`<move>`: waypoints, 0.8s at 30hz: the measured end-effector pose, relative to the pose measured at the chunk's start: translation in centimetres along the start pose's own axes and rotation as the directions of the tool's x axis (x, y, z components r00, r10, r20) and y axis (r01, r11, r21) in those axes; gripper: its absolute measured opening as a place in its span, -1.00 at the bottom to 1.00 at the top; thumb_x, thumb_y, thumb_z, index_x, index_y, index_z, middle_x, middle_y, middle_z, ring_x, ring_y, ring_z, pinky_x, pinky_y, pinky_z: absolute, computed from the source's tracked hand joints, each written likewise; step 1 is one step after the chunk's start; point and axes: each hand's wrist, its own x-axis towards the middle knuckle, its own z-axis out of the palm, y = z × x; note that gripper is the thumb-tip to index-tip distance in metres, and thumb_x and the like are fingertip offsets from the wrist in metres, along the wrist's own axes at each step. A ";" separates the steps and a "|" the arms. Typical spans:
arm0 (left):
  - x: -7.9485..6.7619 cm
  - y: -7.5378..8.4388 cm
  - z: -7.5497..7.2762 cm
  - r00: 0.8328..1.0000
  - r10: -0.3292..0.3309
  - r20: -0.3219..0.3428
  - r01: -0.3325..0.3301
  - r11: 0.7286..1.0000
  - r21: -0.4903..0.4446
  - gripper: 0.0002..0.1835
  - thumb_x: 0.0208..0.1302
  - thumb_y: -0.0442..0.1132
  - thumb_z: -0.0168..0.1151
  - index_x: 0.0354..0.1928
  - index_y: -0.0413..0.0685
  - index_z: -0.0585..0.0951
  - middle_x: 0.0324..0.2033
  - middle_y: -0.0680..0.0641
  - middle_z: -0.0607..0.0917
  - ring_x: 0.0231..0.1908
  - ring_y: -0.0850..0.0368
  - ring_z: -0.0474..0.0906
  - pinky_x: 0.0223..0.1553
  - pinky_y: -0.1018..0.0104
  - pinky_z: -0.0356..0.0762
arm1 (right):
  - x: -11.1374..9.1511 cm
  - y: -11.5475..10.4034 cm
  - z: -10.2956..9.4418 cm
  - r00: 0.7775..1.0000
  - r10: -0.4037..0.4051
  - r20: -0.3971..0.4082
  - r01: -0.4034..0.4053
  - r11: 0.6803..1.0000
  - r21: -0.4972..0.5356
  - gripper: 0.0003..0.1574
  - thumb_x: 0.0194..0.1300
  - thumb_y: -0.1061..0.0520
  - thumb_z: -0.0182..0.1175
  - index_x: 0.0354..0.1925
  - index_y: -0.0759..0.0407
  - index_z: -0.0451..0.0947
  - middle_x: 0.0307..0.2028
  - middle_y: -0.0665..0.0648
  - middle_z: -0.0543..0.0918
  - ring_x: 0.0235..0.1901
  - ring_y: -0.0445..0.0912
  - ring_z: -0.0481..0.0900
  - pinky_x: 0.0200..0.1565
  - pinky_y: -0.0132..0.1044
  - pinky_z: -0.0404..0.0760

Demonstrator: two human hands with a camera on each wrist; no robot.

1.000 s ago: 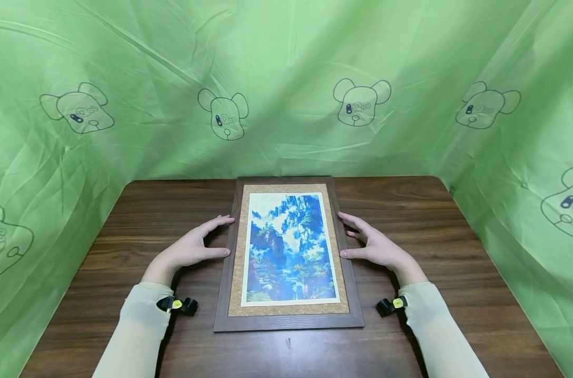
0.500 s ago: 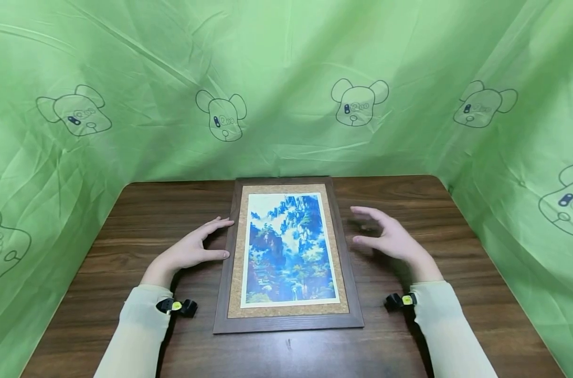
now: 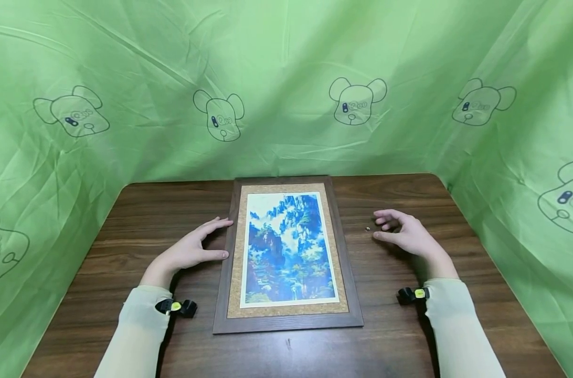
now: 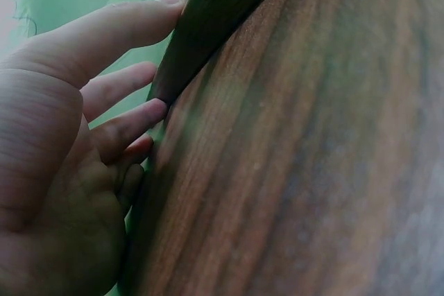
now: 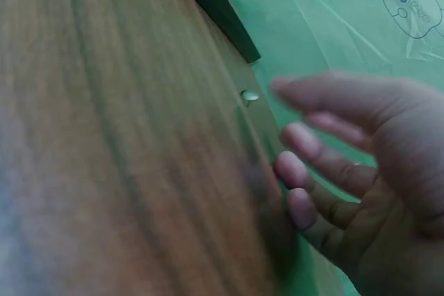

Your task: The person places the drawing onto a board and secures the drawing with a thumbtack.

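A framed picture [image 3: 286, 252] of blue mountains, mounted on cork board, lies on the wooden table. My left hand [image 3: 192, 247] touches the left side of its brown frame [image 3: 222, 294] with thumb and fingertips. In the left wrist view, straight fingers of the left hand [image 4: 62, 136] meet the frame's dark edge [image 4: 208, 19]. To the right of the picture, a small shiny thumbtack [image 3: 367, 229] sits on the table, also visible as a flat-headed thumbtack [image 5: 250, 95] in the right wrist view. Just right of it, my right hand [image 3: 409, 236] hovers with fingers loosely bent and nothing between them.
The brown wooden table [image 3: 286, 354] has rounded far corners. Green curtain [image 3: 286, 105] with bear-head drawings surrounds its back and sides. Black wrist cameras [image 3: 184, 308] are strapped over both pale sleeves. The frame's top reaches the table's far edge.
My right hand has left the frame's right side and moved to the right, and the thumbtack now shows on the table beside it. The left hand and the picture have stayed put.
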 end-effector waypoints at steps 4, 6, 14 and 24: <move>0.0 0.1 0.0 1.000 -0.004 -0.003 0.004 1.000 0.002 -0.04 0.34 0.10 0.60 0.69 0.25 0.35 0.74 -0.23 0.03 0.72 -0.34 -0.18 0.54 -0.55 -0.05 | 0.1 0.0 0.4 0.999 0.049 0.022 -0.048 0.998 -0.044 -0.43 0.42 0.07 0.53 0.31 0.19 0.68 0.02 0.17 0.81 -0.09 0.00 0.72 -0.09 -0.34 0.59; 0.0 0.0 0.0 1.000 -0.005 -0.004 0.005 1.000 0.007 -0.04 0.34 0.10 0.60 0.69 0.26 0.34 0.74 -0.22 0.03 0.72 -0.34 -0.18 0.53 -0.55 -0.05 | 0.3 -0.1 0.7 0.999 0.049 0.020 -0.048 0.997 -0.067 -0.48 0.43 0.04 0.53 0.27 0.16 0.72 -0.03 0.13 0.82 -0.13 -0.04 0.72 -0.10 -0.34 0.58; 0.0 -0.1 -0.1 1.000 -0.003 -0.005 0.003 1.000 0.012 -0.05 0.34 0.11 0.60 0.69 0.30 0.35 0.75 -0.22 0.02 0.72 -0.35 -0.17 0.53 -0.56 -0.05 | 0.8 -0.2 1.6 0.998 0.069 0.009 -0.067 0.987 -0.146 -0.58 0.49 -0.04 0.48 0.19 0.12 0.78 -0.11 0.02 0.79 -0.17 -0.08 0.70 -0.08 -0.26 0.56; 0.0 0.1 -0.2 1.000 -0.005 -0.003 0.005 1.000 0.019 -0.05 0.34 0.11 0.60 0.69 0.30 0.34 0.74 -0.24 0.03 0.71 -0.36 -0.15 0.53 -0.56 -0.05 | 0.9 -0.7 2.1 0.999 0.051 -0.009 -0.052 0.984 -0.171 -0.87 0.51 0.10 0.44 -0.06 0.10 0.84 -0.25 0.02 0.78 -0.30 -0.11 0.66 -0.17 -0.21 0.57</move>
